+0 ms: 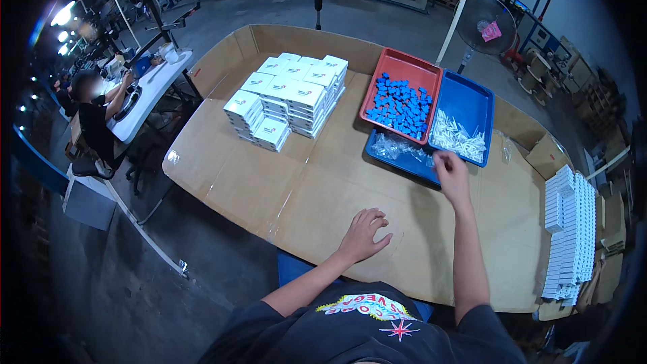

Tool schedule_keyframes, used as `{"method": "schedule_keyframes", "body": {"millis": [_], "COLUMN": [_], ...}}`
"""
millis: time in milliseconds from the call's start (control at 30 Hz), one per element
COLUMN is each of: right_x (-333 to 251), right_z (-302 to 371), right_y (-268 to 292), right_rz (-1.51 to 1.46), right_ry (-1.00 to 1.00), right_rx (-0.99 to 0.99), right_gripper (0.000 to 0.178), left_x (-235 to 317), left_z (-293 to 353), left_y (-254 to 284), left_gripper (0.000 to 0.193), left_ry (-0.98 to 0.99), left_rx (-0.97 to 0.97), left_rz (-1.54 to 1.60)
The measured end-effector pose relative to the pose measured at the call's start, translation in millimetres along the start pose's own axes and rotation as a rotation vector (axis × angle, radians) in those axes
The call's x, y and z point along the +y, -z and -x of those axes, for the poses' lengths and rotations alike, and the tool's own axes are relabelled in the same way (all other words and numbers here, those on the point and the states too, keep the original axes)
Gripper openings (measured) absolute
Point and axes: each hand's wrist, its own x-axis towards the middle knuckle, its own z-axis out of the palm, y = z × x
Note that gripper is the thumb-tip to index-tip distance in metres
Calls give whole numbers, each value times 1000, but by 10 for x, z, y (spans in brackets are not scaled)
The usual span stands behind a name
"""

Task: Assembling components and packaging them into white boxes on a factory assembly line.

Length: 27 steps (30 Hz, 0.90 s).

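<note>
My left hand [364, 234] lies on the cardboard-covered table [350, 182], its fingers loosely spread and nothing in them. Farther right, my right hand [450, 170] is over the near edge of the trays, its fingertips drawn together; whatever they pinch, if anything, is too small to make out. Around it are a blue tray [482, 104] with slim white pieces [458, 136] and a lower blue tray [408, 170] holding crumpled clear plastic bags [397, 147]. A red tray [406, 62] of small blue parts [399, 104] rests partly over the lower tray.
Stacks of flat white boxes [286, 94] stand at the table's back left. Rows of small white boxes [569, 236] line the right end. A cardboard wall [310, 39] borders the far side. Beyond stand a fan [486, 25] and, at left, a seated person [94, 114] at a white table.
</note>
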Motion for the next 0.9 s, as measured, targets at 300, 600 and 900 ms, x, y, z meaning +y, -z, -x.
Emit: {"method": "schedule_keyframes", "body": {"millis": [300,600,900], "right_x": [-770,-349,-265], "right_z": [-2261,-3258,-3304], "right_y": [-1662,-2621,-2886], "right_rz": [-237,83,-254], "right_ry": [-80,-220,-441], "right_rx": [-261,-247,-326], "right_gripper": [26,42,56], "left_x": [-43,-66,-71], "left_z": [-2,-17,-55], "left_y": [30,21,73], "left_gripper": [34,41,40], "left_ry": [55,74,85], "left_rx": [1,-58,-121], "left_rz": [31,35,21]}}
